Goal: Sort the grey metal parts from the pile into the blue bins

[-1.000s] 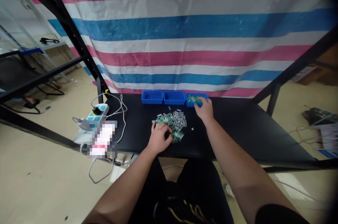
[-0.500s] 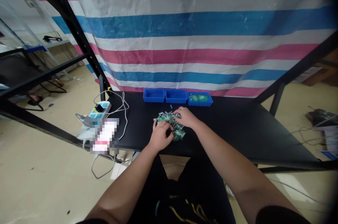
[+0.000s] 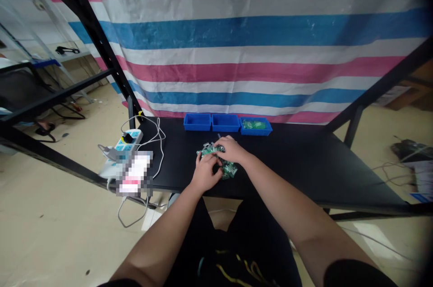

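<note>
A heap of small green circuit boards [image 3: 230,170] mixed with little silvery metal parts lies on the black tabletop. My left hand [image 3: 206,172] rests on the near left side of the heap, fingers bent and apart, the thumb toward the right. Over the far right of the heap reaches my right hand [image 3: 231,149], its thumb and fingers spread around the small parts; any piece between the fingertips is too small to make out. Much of the heap is hidden under both hands.
Along the back edge stand a left blue bin [image 3: 197,128], a middle blue bin [image 3: 225,129] and a right blue bin [image 3: 256,132] containing green boards [image 3: 254,124]. On the left are a power strip [image 3: 130,142], white cables [image 3: 161,143] and a blurred-out phone-like device [image 3: 135,173].
My right hand has shifted left over the heap, closer to my left hand, covering the silvery parts there. My left hand has stayed nearly in place.
</note>
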A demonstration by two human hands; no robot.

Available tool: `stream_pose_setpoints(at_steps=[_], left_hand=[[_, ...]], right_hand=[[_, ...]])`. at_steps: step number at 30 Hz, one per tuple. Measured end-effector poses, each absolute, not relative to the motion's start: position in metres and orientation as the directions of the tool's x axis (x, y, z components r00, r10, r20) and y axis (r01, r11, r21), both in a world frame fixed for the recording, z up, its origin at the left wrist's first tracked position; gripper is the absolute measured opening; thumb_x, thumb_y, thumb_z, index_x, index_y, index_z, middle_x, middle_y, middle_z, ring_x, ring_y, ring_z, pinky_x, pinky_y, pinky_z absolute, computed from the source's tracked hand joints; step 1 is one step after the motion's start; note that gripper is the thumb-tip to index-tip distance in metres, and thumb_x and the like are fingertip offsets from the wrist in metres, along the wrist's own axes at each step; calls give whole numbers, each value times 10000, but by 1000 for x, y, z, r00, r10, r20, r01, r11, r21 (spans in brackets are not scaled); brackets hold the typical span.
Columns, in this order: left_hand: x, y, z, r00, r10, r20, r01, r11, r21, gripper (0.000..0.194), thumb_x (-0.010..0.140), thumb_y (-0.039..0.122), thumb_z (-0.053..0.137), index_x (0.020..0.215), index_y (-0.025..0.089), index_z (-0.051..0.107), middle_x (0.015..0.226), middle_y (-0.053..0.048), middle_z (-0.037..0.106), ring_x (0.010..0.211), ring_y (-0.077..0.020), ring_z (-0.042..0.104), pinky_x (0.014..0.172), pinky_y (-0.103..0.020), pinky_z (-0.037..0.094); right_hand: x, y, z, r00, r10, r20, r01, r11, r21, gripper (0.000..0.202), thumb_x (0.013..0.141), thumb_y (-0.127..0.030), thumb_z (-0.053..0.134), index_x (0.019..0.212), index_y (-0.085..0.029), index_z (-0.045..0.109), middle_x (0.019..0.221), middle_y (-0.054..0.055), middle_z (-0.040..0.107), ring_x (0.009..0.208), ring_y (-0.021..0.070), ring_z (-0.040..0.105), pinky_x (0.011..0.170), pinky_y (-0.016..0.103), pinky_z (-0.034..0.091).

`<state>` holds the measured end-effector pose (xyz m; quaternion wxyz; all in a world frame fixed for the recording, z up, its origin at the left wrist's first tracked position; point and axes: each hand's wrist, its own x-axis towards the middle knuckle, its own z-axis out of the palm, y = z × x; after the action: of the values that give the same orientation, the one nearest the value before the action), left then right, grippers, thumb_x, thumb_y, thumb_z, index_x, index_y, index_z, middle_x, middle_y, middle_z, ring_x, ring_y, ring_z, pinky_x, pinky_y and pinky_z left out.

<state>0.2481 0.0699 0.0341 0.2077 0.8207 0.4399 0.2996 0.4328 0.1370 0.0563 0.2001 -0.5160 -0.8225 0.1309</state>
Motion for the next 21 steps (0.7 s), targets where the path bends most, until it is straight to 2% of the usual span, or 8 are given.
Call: stream_pose_setpoints(at_steps=[4, 9, 11, 13, 15, 17, 19, 21], left_hand=[[248, 70, 33, 422, 842, 336, 577, -535, 617, 145, 817, 217, 640, 948, 274, 620, 1163, -14, 682, 1313, -238, 532, 1244, -555, 125], [247, 69, 33, 390, 841, 374, 552, -539, 636, 142, 822, 223, 632, 957, 266, 627, 1155, -38, 669, 1321, -247, 529, 1239, -557, 149], [247, 68, 34, 365, 842, 397, 554, -539, 635, 123, 819, 222, 628, 937, 259, 629, 1150, -47, 662, 1348, -260, 509, 1240, -574, 132], [247, 68, 33, 338, 843, 419, 557, -538, 633, 113, 805, 213, 632, 911, 252, 627, 1160, -50, 657, 1378, -276, 484, 1240, -601, 88], [247, 68, 33, 319, 845, 429, 555, -534, 638, 110, 792, 205, 639, 893, 246, 622, 1171, -50, 654, 1399, -285, 464, 1240, -615, 55], [248, 68, 33, 312, 850, 426, 552, -526, 647, 106, 788, 203, 644, 883, 244, 620, 1172, -51, 652, 1408, -285, 456, 1242, -610, 53], [248, 69, 33, 310, 854, 416, 550, -519, 654, 98, 792, 204, 645, 880, 243, 624, 1165, -51, 654, 1408, -282, 460, 1242, -606, 65], [248, 70, 32, 307, 857, 413, 548, -514, 660, 95, 793, 204, 648, 878, 244, 628, 1155, -47, 657, 1402, -279, 470, 1240, -604, 68]], right_hand=[[427, 140, 57, -443, 878, 180, 770, 476, -426, 402, 801, -223, 692, 1202, -231, 711, 1199, 68, 690, 1078, 274, 521, 947, 394, 442], [426, 145, 62, -451, 866, 215, 746, 498, -442, 363, 761, -145, 665, 1108, -222, 738, 1112, 72, 683, 1028, 249, 545, 915, 373, 458], [431, 147, 64, -416, 873, 256, 712, 488, -506, 287, 763, -150, 647, 1027, -207, 745, 1060, 70, 671, 938, 216, 580, 848, 344, 476], [439, 148, 63, -322, 899, 296, 644, 437, -628, 185, 777, -217, 655, 945, -189, 728, 938, 48, 661, 778, 174, 586, 739, 312, 488], [450, 148, 61, -178, 938, 296, 518, 345, -782, 184, 780, -329, 690, 898, -188, 686, 778, 3, 625, 644, 148, 559, 635, 292, 482], [463, 145, 58, -54, 966, 253, 325, 257, -910, 278, 760, -427, 734, 888, -198, 641, 697, -29, 594, 584, 143, 565, 583, 288, 486], [477, 139, 55, 32, 978, 207, 113, 202, -973, 350, 733, -473, 776, 898, -212, 612, 693, -40, 600, 560, 143, 591, 567, 294, 508], [493, 132, 50, 130, 976, 176, -60, 185, -981, 389, 708, -476, 811, 914, -225, 597, 644, -66, 569, 517, 136, 584, 531, 286, 513]])
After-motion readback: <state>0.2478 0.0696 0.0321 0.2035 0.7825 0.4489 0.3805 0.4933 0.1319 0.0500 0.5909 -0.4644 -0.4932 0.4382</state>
